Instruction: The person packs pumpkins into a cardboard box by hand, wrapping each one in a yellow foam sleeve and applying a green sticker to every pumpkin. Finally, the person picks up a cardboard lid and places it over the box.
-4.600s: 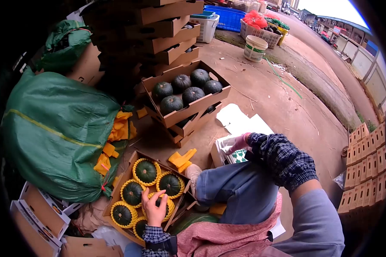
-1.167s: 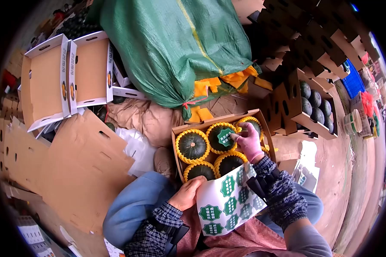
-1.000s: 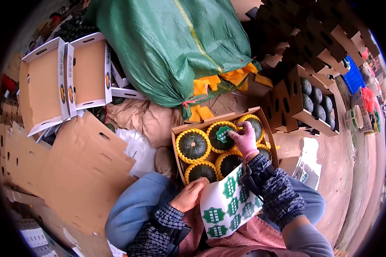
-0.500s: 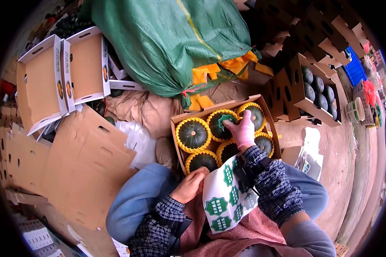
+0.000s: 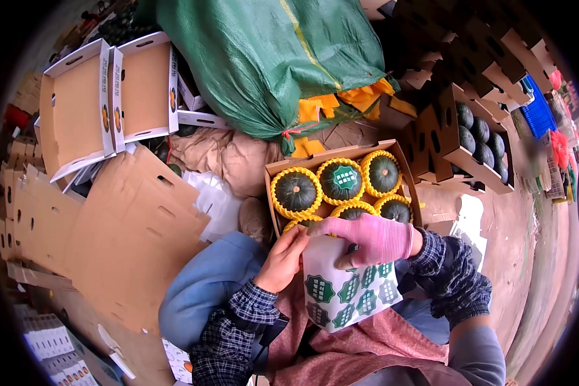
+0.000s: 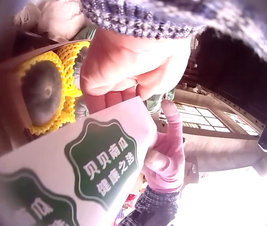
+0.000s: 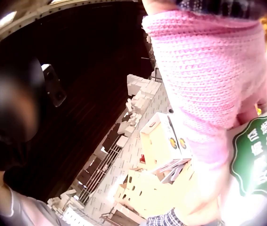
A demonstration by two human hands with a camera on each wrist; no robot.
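Observation:
My bare left hand [image 5: 283,260] pinches the upper left corner of a white sticker sheet [image 5: 357,309], which hangs over my lap. Green scalloped labels [image 6: 103,162] with white lettering cover the sheet. My right hand [image 5: 370,238], in a pink knit glove, lies across the sheet's top edge. Its index finger stretches to the left fingertips and its thumb stands apart, lower on the sheet. Beyond the hands, a cardboard box [image 5: 406,154] holds dark green squashes [image 5: 296,189] in yellow foam nets. On the top middle squash sits one green label [image 5: 345,178]; the hands and sheet hide the box's near side.
A large green woven sack [image 5: 270,64] with yellow foam nets [image 5: 315,106] spilling out stands behind the box. White-edged trays [image 5: 145,87] and flattened cardboard [image 5: 122,225] lie left. Stacked boxes with squashes [image 5: 482,148] stand right. A person [image 7: 16,108] shows in the right wrist view.
The right hand pressed a green label onto the top middle squash, then let go and came back to the sheet beside the left hand. The left hand kept its hold on the sheet.

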